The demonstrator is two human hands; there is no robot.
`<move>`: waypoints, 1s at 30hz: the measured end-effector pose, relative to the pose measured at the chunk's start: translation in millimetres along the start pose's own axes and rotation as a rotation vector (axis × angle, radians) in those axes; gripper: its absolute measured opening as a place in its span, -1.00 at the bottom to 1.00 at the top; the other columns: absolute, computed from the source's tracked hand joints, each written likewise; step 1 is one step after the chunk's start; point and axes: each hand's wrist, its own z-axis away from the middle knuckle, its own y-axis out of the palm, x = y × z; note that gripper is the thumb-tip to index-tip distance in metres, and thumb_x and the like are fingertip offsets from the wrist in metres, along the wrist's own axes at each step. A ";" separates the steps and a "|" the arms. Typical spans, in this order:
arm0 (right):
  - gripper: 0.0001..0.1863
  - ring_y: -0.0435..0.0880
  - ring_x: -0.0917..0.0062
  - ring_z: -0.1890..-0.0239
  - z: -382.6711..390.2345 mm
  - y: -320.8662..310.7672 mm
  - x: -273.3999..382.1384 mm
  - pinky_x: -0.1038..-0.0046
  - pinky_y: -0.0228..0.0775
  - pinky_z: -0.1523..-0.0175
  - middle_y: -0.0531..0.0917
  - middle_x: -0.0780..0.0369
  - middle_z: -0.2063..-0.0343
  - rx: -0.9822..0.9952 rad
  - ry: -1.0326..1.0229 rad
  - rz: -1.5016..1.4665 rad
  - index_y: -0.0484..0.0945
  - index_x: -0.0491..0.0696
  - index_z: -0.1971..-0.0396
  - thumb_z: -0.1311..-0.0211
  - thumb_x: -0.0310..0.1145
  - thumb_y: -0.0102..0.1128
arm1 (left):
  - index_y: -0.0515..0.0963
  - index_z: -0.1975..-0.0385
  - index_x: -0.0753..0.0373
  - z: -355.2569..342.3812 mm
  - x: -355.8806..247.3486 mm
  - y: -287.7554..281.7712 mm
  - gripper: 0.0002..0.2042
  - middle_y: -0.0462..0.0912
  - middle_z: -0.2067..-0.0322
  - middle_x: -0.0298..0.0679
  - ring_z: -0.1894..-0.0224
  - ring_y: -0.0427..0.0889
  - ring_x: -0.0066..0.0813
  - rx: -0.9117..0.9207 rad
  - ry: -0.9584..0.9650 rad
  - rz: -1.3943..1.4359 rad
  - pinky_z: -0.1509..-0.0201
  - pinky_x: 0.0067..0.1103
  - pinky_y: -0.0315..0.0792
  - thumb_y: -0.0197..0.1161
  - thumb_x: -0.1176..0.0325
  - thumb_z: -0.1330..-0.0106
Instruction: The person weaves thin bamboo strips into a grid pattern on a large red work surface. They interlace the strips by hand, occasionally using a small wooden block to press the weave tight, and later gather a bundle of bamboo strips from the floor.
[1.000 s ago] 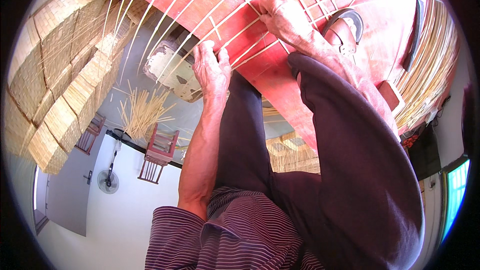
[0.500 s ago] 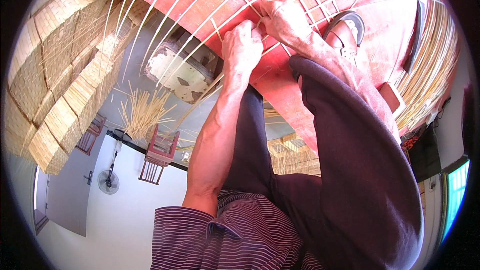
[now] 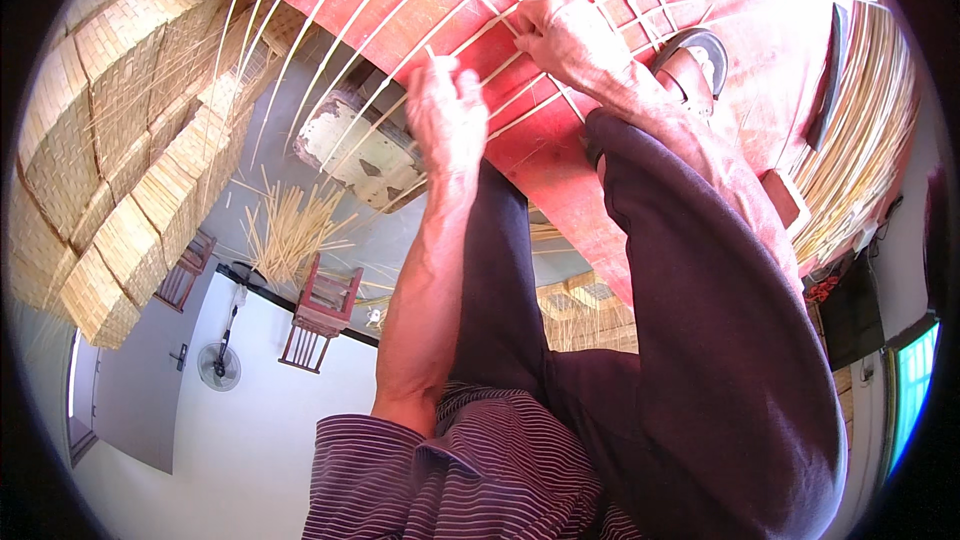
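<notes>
Strips (image 3: 420, 15) of thin, pale bamboo lie criss-crossed on the red floor (image 3: 560, 155), in the head view. The left hand (image 3: 447, 110) pinches one strip; the right hand (image 3: 568, 38) presses on the crossings. They look light, bendy and easy to snap, so holding them near a crossing seems best.

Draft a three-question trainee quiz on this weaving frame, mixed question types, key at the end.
1. True or false: both hands touch the pale strips laid over the red board.
2. Which hand is farther from the body? A left hand, B right hand.
3. What stands stacked at the person's left?

Key
1. True: fingers of both hands are on the strips.
2. B.
3. Woven mats, stacked in layers, with loose pale sticks lying nearby on the grey floor.
</notes>
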 end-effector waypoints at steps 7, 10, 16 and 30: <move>-0.83 0.71 0.05 0.32 -28.1 0.5 -6.0 0.09 0.53 0.20 0.67 -0.01 0.50 -0.046 -0.049 0.015 0.62 -0.14 0.38 -0.05 -0.38 0.30 | 0.46 0.06 0.22 1.7 33.1 -14.7 -0.64 0.50 0.17 -0.04 0.12 0.55 0.03 -0.075 0.008 -0.168 0.00 -0.14 0.40 0.38 0.42 -0.14; -0.83 0.71 0.05 0.32 -30.4 2.2 -4.3 0.09 0.54 0.20 0.67 -0.01 0.50 -0.041 -0.042 0.074 0.63 -0.13 0.37 -0.05 -0.37 0.31 | 0.46 0.05 0.20 1.2 34.6 -14.3 -0.62 0.49 0.16 -0.06 0.10 0.55 0.02 -0.054 -0.021 -0.184 -0.03 -0.11 0.37 0.40 0.37 -0.14; -0.83 0.72 0.05 0.34 -35.3 3.5 -9.2 0.12 0.56 0.23 0.66 -0.05 0.52 -0.030 -0.051 0.137 0.65 -0.13 0.37 -0.03 -0.40 0.27 | 0.54 0.18 0.21 -14.3 19.5 -17.4 -0.74 0.61 0.26 -0.06 0.15 0.61 -0.01 0.050 0.050 -0.113 0.02 -0.15 0.42 0.38 0.34 -0.17; -0.81 0.75 0.13 0.29 -40.1 8.6 -8.5 0.16 0.60 0.22 0.70 0.00 0.46 -0.015 0.004 0.155 0.67 -0.12 0.35 0.00 -0.38 0.31 | 0.58 0.43 0.34 -49.4 -46.6 -0.2 -0.77 0.66 0.38 0.15 0.23 0.65 0.19 0.338 -0.094 -0.120 0.13 -0.09 0.48 0.15 0.28 -0.29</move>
